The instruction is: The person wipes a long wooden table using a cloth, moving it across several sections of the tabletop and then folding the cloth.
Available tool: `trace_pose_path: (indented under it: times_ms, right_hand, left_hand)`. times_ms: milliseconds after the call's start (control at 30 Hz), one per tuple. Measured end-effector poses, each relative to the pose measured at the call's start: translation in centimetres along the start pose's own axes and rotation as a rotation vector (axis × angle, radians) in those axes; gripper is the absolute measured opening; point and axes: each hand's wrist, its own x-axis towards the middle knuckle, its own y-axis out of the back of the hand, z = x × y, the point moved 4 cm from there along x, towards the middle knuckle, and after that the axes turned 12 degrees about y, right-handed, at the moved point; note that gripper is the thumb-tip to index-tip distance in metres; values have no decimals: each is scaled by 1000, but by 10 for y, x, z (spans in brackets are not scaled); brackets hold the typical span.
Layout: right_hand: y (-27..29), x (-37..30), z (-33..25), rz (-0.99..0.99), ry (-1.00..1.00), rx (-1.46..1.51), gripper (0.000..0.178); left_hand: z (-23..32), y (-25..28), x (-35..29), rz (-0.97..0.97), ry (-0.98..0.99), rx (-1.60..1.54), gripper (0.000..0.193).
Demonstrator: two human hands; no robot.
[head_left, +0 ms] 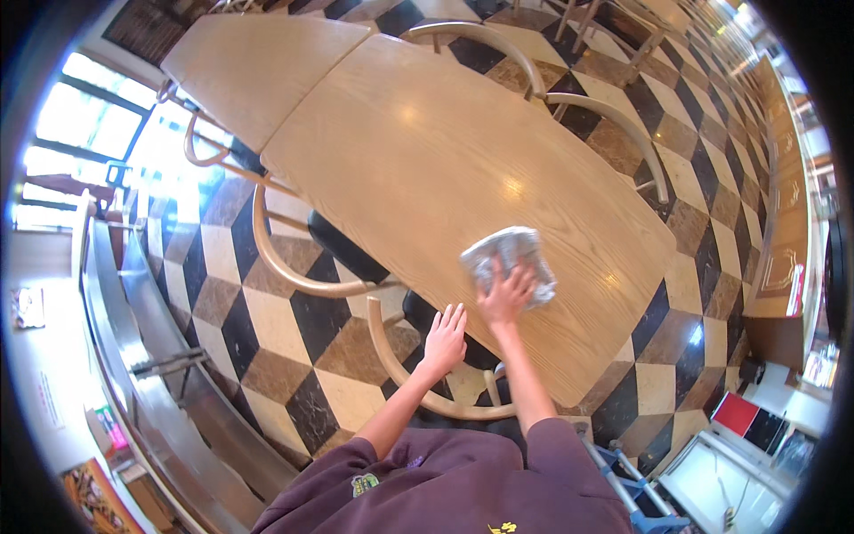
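A long light-wood table (400, 160) runs from near my body toward the far left. On its near part lies a crumpled grey-white cloth (503, 245). My right hand (507, 294) is pressed over the cloth from above, its fingers bent onto the fabric and holding it against the wood. Beside the table's near left edge is my left hand (447, 343), open and holding nothing, its fingers stretched out. Whether its fingertips touch the table edge I cannot tell. Below it stands a chair with a curved wooden back (382, 347).
More curved-back chairs line both long sides, one on the left (267, 240) and one on the right (623, 125). Metal rails (169, 374) stand at the left. At the lower right are a blue metal frame (636, 485) and a white surface (721, 485). The floor (276, 320) is patterned tile.
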Motion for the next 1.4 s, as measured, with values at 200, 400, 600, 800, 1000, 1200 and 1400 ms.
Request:
trace_pose_path:
  times_ms: [200, 400, 600, 800, 1000, 1200, 1400]
  right_hand:
    - [16, -18, -17, 1, 132, 183, 73]
    - [54, -75, 39, -67, 110, 160, 76]
    - [97, -167, 140, -28, -189, -39, 72]
    - [94, -168, 151, -53, -475, -193, 81]
    - [57, -110, 87, 77, -860, -292, 73]
    - [-17, 26, -90, 101, -728, -281, 64]
    - [-109, 222, -332, 95, -192, 129, 65]
  left_hand:
    - [-33, 20, 0, -34, -138, 73, 56]
    - [-50, 2, 2, -92, -102, 152, 76]
    - [-50, 13, 9, -107, -149, 168, 69]
    - [-91, 45, 33, -83, -162, -84, 56]
    - [-194, 95, 91, -5, -141, -104, 55]
    - [-302, 156, 143, -18, -194, -8, 55]
    - [-408, 198, 174, 5, -35, -27, 57]
